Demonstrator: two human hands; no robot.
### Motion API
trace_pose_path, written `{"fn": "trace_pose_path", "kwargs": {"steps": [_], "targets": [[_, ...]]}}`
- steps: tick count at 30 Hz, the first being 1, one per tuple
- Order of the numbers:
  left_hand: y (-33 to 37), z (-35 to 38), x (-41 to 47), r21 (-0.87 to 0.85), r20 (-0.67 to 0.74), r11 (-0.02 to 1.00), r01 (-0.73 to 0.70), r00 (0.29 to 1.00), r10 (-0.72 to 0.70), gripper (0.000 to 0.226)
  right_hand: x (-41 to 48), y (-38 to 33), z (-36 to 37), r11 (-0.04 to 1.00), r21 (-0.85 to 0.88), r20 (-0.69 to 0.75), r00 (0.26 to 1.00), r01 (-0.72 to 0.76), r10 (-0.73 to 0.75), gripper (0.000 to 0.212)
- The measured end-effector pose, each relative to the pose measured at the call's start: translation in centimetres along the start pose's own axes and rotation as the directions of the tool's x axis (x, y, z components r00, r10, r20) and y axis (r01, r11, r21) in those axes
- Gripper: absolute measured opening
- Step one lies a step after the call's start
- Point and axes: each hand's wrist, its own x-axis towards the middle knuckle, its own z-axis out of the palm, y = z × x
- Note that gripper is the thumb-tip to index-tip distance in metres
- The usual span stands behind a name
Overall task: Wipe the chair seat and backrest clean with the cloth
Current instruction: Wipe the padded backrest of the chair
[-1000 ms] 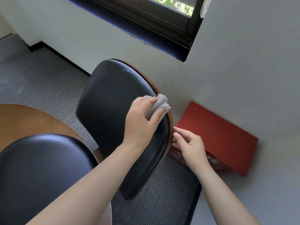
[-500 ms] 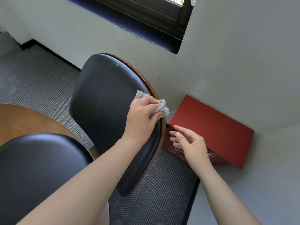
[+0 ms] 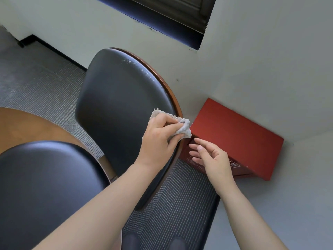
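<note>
The chair's black padded backrest [image 3: 117,109] has a brown wooden rim and stands in the middle of the view. White specks [image 3: 144,71] dot its upper right edge. My left hand [image 3: 160,139] is shut on a crumpled grey cloth [image 3: 183,129] and presses it against the backrest's right edge, about halfway down. My right hand [image 3: 212,159] hovers just right of the rim with its fingers spread, holding nothing. The black seat [image 3: 45,186] fills the lower left.
A red box [image 3: 234,134] leans in the wall corner right behind my right hand. A round wooden table [image 3: 27,127] is at the left. Grey carpet [image 3: 171,213] lies below, and a dark window recess [image 3: 171,15] is above.
My left hand has slid the cloth down along the backrest's right edge. My right hand has come off the rim and its fingers have spread. The camera has tilted downward.
</note>
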Motion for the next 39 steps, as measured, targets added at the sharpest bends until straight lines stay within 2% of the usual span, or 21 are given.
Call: {"fn": "trace_pose_path", "kwargs": {"steps": [5,11,32,35,39], "targets": [[-0.4,0.3,-2.2,-0.049,-0.037,0.997,0.064,0.997,-0.065,0.018,-0.2,0.2,0.0,1.000,0.015,-0.007,1.000,-0.011,0.012,0.027],[0.2,1.0,-4.6,-0.152,-0.072,0.960,0.235,0.966,-0.248,0.013,-0.5,0.4,1.0,0.999,0.038,0.005,1.000,-0.028,0.028,0.026],[-1.9,2.7,-13.2,-0.181,-0.078,0.901,0.394,0.908,-0.412,0.022,-2.3,3.0,3.4,0.985,0.155,-0.027,0.997,-0.069,0.074,0.025],[-2.2,3.0,-14.8,-0.171,-0.047,0.897,0.407,0.906,-0.421,0.017,-2.8,3.3,3.9,0.985,0.156,-0.028,0.997,-0.067,0.072,0.026],[-2.9,3.7,-16.1,-0.192,-0.070,0.857,0.478,0.864,-0.498,0.011,-2.9,3.1,4.3,0.985,0.162,-0.032,0.998,-0.054,0.060,0.025]]}}
